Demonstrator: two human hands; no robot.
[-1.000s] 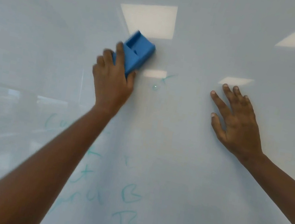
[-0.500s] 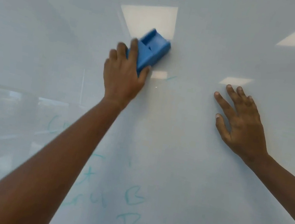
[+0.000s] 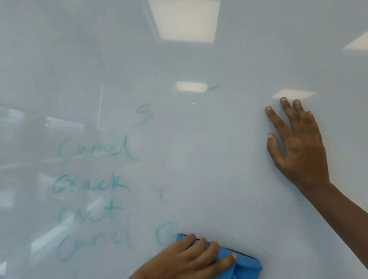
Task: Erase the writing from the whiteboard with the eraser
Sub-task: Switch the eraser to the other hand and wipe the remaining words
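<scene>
Whiteboard (image 3: 209, 168): glossy, teal writing (image 3: 93, 187) at 8 o'clock.
Left hand (image 3: 182, 267): clasps blue eraser (image 3: 237, 275), 6 o'clock.
Right hand (image 3: 300, 145): fingers spread flat, holding nothing, 2 o'clock.

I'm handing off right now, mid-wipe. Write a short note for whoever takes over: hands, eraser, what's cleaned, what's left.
Left hand: gripping the blue eraser, pressed flat on the whiteboard low in view, beside a partly wiped letter.
Right hand: empty, fingers spread, resting on the board up right.
Done: the middle and right of the board look clean.
Left: four lines of faint teal writing at left, a lone "S" above them, a small mark right of the second line, and a short stroke higher up.
</scene>
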